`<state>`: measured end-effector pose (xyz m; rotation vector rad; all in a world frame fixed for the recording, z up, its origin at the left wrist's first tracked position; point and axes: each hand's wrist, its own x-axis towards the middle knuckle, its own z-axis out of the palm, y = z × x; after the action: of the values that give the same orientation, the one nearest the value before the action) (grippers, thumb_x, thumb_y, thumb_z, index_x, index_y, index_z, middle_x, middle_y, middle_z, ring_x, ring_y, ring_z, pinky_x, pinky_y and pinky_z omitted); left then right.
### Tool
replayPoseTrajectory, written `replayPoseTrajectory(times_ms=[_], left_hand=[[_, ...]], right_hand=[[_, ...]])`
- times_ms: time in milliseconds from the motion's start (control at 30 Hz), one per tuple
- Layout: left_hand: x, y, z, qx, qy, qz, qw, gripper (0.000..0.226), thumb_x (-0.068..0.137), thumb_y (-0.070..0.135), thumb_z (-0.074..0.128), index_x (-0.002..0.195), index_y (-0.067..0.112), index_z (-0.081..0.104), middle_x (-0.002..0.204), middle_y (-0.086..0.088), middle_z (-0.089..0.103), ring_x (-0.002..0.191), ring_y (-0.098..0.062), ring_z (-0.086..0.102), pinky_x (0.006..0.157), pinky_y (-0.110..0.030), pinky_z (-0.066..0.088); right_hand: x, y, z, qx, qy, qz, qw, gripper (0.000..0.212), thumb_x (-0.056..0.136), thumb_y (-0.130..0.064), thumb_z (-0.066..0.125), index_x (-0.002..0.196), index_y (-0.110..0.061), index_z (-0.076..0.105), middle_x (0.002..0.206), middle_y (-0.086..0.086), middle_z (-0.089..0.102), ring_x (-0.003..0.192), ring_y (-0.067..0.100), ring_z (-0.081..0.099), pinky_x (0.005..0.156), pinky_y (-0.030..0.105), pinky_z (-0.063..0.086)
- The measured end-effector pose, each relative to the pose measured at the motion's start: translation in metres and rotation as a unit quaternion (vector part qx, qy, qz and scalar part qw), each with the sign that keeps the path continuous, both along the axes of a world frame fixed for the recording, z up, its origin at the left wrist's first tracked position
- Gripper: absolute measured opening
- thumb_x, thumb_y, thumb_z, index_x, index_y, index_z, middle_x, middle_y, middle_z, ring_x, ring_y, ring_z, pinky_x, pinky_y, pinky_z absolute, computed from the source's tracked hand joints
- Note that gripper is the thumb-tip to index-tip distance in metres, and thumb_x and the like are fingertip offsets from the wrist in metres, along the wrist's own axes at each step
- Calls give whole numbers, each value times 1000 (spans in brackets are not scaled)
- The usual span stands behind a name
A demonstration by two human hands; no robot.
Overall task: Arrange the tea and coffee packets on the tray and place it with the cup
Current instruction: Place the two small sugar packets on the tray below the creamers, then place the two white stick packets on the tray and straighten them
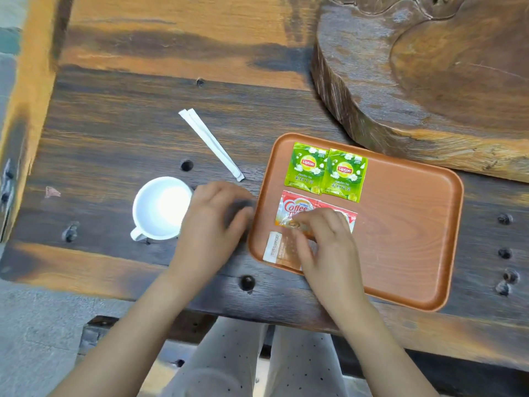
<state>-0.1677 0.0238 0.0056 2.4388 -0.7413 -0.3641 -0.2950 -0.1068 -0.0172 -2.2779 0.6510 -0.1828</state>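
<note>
An orange-brown tray (406, 224) lies on the dark wooden table. Two green tea packets (326, 170) sit side by side at its far left. Below them lie red coffee creamer packets (294, 207), and a brown-and-white sugar packet (279, 249) rests at the tray's near left corner. My right hand (326, 242) presses down over the creamer and sugar packets, fingers on a small clear packet (289, 223). My left hand (217, 222) rests on the table by the tray's left edge, fingers curled, blurred. A white cup (160, 209) stands just left of it.
Two white paper-wrapped sticks (210, 143) lie diagonally on the table beyond the cup. A thick carved wooden slab (429, 81) fills the far right, close to the tray's far edge. Holes and bolts dot the tabletop. The table's near edge runs just below my hands.
</note>
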Motion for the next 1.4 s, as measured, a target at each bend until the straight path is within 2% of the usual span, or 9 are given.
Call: replayPoseTrajectory(times_ms=[133,233,400,467,567,800,1033,1233,1400], left_hand=[[41,0,17,-14,76,133,988,18,82,15,61,100,17,66,86,10,58,77,-12,56,68,1,36],[83,-13,9,-104,242,252,931,12,76,15,62,87,22,63,83,-1,61,76,-16,57,85,-27,49],[128,-33,-21,13,303,286,909,11,78,16,58,69,13,53,41,1,57,62,-24,57,70,-30,51],[132,-37,-29,31,331,296,895,20,80,12,55,60,13,49,46,-4,56,59,-26,57,71,-31,57],[130,-40,-30,-26,383,336,860,21,84,4,52,64,8,50,62,-10,51,52,-21,51,40,-19,50],[119,-41,-21,-113,488,309,809,11,89,11,52,96,5,59,83,-10,62,70,-17,61,51,-21,56],[103,-57,18,-208,522,279,779,15,91,9,49,81,16,58,74,-2,61,65,-10,63,60,-18,55],[76,-86,52,-254,531,237,773,15,89,3,51,79,13,54,77,-6,61,54,-8,66,57,-20,55],[41,-111,66,-259,537,176,783,10,89,5,53,81,11,56,75,-6,66,65,-12,67,67,-25,57]], right_hand=[[79,4,4,-30,44,47,997,21,85,-24,57,101,-10,61,98,10,62,98,30,52,85,36,38],[134,16,-5,-89,125,114,982,34,86,-32,58,109,-8,55,112,13,59,109,33,49,92,40,37],[171,33,-17,-141,190,115,965,26,91,-8,46,117,-3,49,120,18,55,114,36,49,93,41,39],[173,34,-16,-123,198,89,968,27,91,0,37,115,-1,50,120,20,56,114,37,50,92,42,41],[173,33,-14,-101,207,77,970,26,90,1,38,114,0,50,119,21,58,113,37,52,90,41,44],[163,16,3,98,204,-6,974,18,80,-6,51,92,-10,63,106,17,67,103,34,60,79,33,47],[145,-1,40,200,126,-70,969,28,77,-9,60,57,-22,44,72,4,60,79,28,61,65,28,40],[110,-33,72,223,86,-64,969,21,83,-20,63,65,-22,53,62,-7,51,72,17,53,66,24,36],[63,-62,87,230,39,-105,967,31,83,-16,64,58,-27,49,56,-7,50,55,10,46,56,22,36]])
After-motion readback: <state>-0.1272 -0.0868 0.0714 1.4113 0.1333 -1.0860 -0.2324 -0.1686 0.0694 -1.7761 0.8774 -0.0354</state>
